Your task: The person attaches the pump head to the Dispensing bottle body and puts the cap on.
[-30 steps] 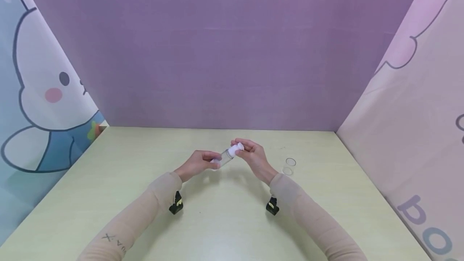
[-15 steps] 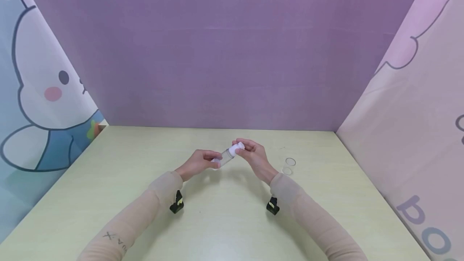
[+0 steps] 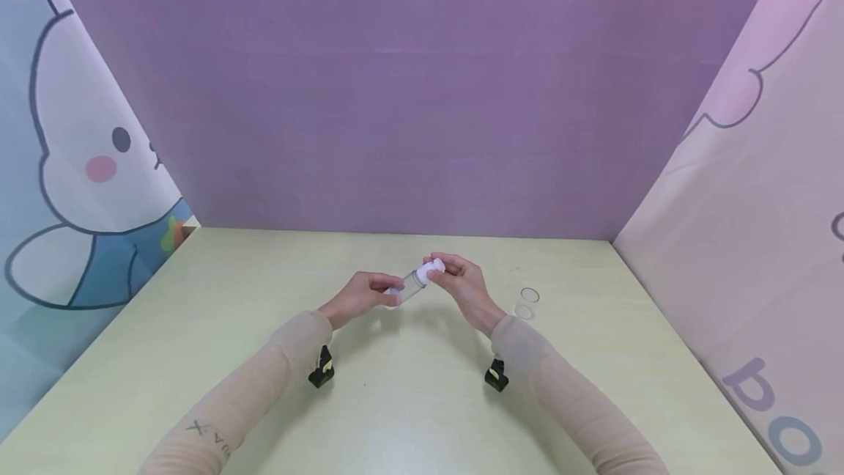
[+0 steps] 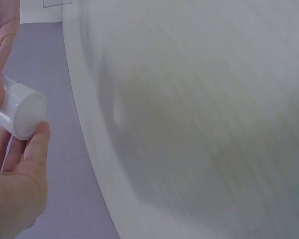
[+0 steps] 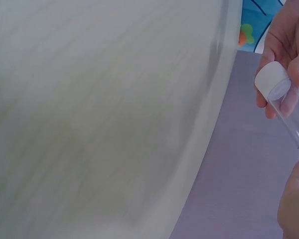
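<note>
Tilted above the table is a small clear bottle [image 3: 412, 286] with a white base at its lower left end and a white top [image 3: 428, 270] at its upper right end. My left hand [image 3: 359, 296] grips the white base [image 4: 27, 112] between thumb and fingers, as the left wrist view shows closely. At the other end, my right hand [image 3: 464, 286] pinches the white top with thumb and fingers. In the right wrist view the clear wall [image 5: 291, 119] of the bottle spans between both hands; the right fingertips are partly cut off there.
A clear, open-ended-looking cylinder [image 3: 527, 303] stands on the pale table [image 3: 422, 402], right of my right wrist. Behind the table rises a purple panel [image 3: 409, 94]. Printed panels flank it: a cartoon one [image 3: 92, 130] on the left and a pale one [image 3: 745, 255] on the right.
</note>
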`<action>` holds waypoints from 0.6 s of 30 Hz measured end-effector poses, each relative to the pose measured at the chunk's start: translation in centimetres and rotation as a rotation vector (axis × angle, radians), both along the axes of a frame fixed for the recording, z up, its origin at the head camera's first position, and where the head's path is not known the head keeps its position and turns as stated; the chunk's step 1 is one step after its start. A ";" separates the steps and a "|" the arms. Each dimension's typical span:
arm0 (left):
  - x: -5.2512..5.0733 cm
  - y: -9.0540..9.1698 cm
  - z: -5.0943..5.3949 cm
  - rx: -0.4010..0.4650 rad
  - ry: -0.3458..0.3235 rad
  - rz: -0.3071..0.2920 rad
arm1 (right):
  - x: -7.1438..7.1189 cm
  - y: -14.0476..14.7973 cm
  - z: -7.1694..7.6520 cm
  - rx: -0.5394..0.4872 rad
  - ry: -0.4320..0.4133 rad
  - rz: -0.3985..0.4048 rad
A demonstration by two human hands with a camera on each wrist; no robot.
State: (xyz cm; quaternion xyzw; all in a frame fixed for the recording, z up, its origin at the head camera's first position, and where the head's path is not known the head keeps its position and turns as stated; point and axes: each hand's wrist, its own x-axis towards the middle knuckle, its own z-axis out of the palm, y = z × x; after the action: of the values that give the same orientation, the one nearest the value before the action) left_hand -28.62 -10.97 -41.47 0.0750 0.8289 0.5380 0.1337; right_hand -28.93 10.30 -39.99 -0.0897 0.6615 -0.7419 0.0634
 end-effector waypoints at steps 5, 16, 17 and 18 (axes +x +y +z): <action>0.0 0.1 -0.1 0.006 -0.001 0.006 | 0.0 0.1 -0.1 0.015 0.000 -0.014; -0.2 0.2 -0.1 0.012 0.005 0.010 | -0.1 0.1 -0.2 0.026 0.012 -0.027; -0.2 0.2 -0.1 0.013 0.004 0.011 | -0.1 0.1 -0.1 0.032 0.014 -0.027; -0.2 0.2 0.0 0.014 0.003 0.011 | -0.1 0.1 -0.2 0.034 0.016 -0.027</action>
State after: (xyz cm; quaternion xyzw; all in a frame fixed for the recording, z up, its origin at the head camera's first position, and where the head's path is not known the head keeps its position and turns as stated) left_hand -28.77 -10.76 -41.50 0.0723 0.8257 0.5443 0.1290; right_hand -29.07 10.36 -40.15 -0.0854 0.6755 -0.7307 0.0497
